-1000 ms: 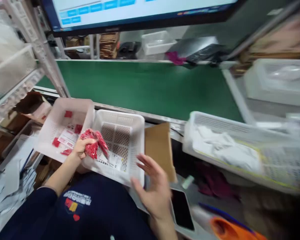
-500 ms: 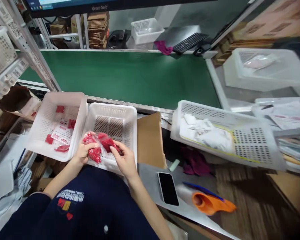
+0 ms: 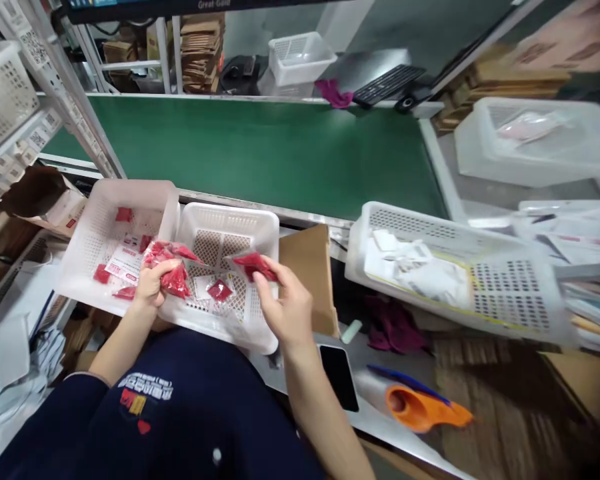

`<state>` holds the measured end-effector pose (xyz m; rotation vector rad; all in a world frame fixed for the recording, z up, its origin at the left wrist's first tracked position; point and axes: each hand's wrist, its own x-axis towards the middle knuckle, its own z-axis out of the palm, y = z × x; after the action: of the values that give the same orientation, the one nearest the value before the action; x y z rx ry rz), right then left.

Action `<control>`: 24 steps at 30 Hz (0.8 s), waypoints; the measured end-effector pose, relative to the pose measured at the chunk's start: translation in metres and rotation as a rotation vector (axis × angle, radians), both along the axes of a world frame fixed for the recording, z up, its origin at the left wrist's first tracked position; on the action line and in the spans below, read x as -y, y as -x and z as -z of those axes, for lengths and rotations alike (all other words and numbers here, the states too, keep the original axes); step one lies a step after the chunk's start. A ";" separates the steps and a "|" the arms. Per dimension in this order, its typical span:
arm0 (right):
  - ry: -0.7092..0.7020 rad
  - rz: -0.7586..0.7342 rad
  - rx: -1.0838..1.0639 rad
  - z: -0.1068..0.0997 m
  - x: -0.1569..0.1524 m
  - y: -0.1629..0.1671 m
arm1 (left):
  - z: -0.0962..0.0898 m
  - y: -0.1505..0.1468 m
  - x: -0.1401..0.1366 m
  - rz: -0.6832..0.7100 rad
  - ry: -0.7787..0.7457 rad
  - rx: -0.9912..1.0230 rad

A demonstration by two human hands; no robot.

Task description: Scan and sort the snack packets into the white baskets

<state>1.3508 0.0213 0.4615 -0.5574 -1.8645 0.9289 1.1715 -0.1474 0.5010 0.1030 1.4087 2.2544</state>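
My left hand (image 3: 151, 283) is closed on a bunch of red packets in clear plastic (image 3: 173, 270), above the touching rims of two white baskets. Pinched in my right hand (image 3: 285, 300) is a single red packet (image 3: 255, 265), held over the right part of the middle basket (image 3: 230, 215). Inside that basket lie another red packet (image 3: 219, 289) and a white slip beside it. The left basket (image 3: 133, 190) contains several red packets and a white card with red print (image 3: 125, 263). What exactly is in the packets I cannot make out.
A cardboard flap (image 3: 307, 267) stands right of the middle basket. Farther right are a long white basket (image 3: 510, 293) with white items, a phone (image 3: 339, 377) and an orange tape dispenser (image 3: 420, 407). The green conveyor belt (image 3: 260, 147) runs behind.
My right hand has moved right, away from the bunch, with one red packet. My left hand has shifted left with the rest. A red packet now shows in the middle basket.
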 end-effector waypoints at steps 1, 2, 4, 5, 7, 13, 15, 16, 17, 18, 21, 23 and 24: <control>0.020 -0.080 0.078 0.006 -0.002 0.001 | 0.002 0.000 0.001 0.001 0.005 0.002; 0.045 -0.175 0.127 0.010 -0.001 0.002 | 0.004 -0.002 0.002 0.024 0.015 0.008; 0.110 -0.396 0.140 0.013 0.006 0.006 | 0.009 -0.009 0.002 0.113 0.036 0.027; 0.149 -0.514 0.139 0.011 0.012 0.008 | 0.011 -0.013 0.001 0.158 0.040 0.036; 0.227 -0.674 0.153 0.007 0.025 0.014 | 0.016 -0.019 0.000 0.208 0.022 0.050; 0.408 -0.524 0.089 0.010 0.041 0.025 | 0.026 -0.023 0.002 0.310 -0.083 0.172; 0.328 -0.475 0.078 0.011 0.042 0.023 | 0.031 -0.025 0.002 0.310 -0.093 0.171; 0.276 -0.451 0.077 0.010 0.043 0.023 | 0.034 -0.026 0.002 0.307 -0.093 0.169; 0.229 -0.429 0.074 0.008 0.044 0.022 | 0.038 -0.027 0.002 0.306 -0.089 0.174; 0.197 -0.409 0.068 0.005 0.043 0.021 | 0.041 -0.028 0.001 0.310 -0.083 0.187; 0.194 -0.301 0.000 -0.001 0.034 0.021 | 0.049 -0.029 0.004 0.339 -0.068 0.246; 0.210 -0.178 -0.066 -0.001 0.019 0.020 | 0.050 -0.027 0.007 0.356 -0.075 0.263; 0.209 -0.128 -0.077 0.000 0.011 0.020 | 0.049 -0.025 0.009 0.356 -0.085 0.260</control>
<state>1.3305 0.0104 0.4618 -0.5243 -1.7608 1.2231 1.1969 -0.1564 0.4519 0.0783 1.0648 1.9522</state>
